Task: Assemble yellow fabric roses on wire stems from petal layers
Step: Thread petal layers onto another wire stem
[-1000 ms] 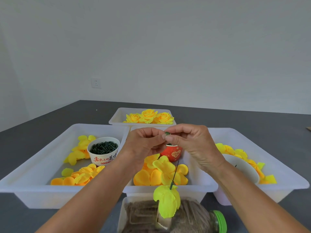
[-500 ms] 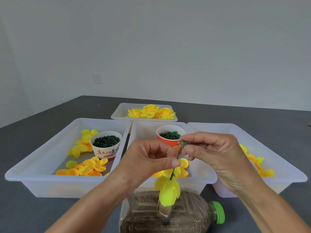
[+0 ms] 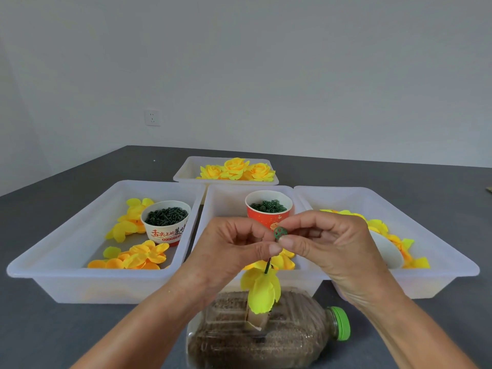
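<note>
Right hand (image 3: 330,251) pinches a small round green plastic disc (image 3: 280,233), openwork like a wheel, between thumb and forefinger. Left hand (image 3: 229,251) is clamped on a thin dark green wire stem (image 3: 267,266); the stem's top is hidden behind the thumb. Below that grip, soft yellow fabric petals (image 3: 262,291) hang on the stem, pointing down. Under them lies a ribbed clear plastic bottle (image 3: 239,339) on its side, green cap, packed with grainy brown fill, its near edge cut off. Behind the disc, a red paper cup (image 3: 267,218) of green rings sits in the middle white tray (image 3: 226,206). Finished yellow roses (image 3: 237,170) fill the far tray on the dark surface (image 3: 53,328).
</note>
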